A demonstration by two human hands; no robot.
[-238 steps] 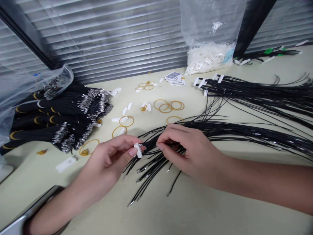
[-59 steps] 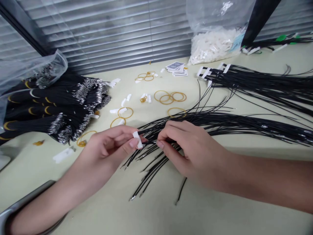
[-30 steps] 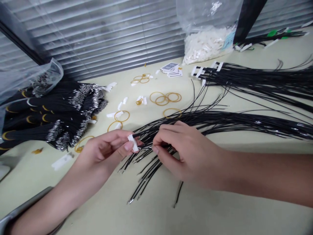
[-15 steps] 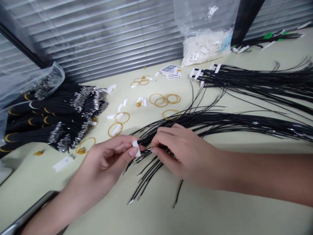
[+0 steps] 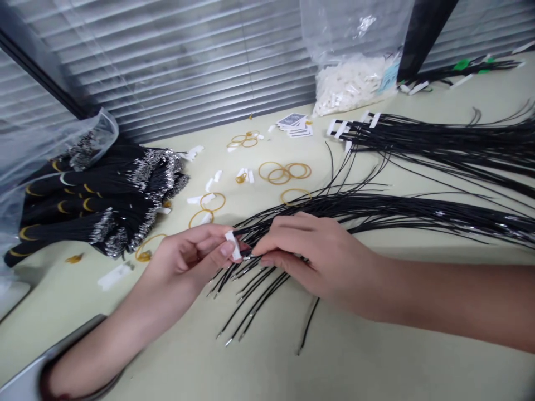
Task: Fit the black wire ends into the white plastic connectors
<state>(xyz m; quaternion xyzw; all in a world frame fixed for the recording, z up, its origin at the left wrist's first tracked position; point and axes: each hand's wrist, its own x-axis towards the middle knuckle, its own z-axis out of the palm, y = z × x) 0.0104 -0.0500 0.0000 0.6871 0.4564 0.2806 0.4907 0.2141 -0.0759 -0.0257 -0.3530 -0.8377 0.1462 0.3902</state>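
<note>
1. The left hand (image 5: 188, 256), curled nearly shut, pinches a white plastic connector (image 5: 233, 245) between thumb and fingers, near the middle of the desk.
2. The right hand (image 5: 317, 262), almost closed, pinches thin black wires (image 5: 251, 253) just beside the connector.
3. Wire tips fan toward the pale desk's (image 5: 376, 345) near edge, stopping short of it.
4. Rubber bands (image 5: 284, 172) lie beyond; a bag of white connectors (image 5: 351, 83) sits at the far edge, against window blinds (image 5: 167, 55).

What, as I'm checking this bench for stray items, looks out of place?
A small stack of playing cards sits among the rubber bands and white plastic connectors, looking unrelated to the wiring. A lone black wire also lies apart, below the loose black wire bundle by the right hand.
</note>
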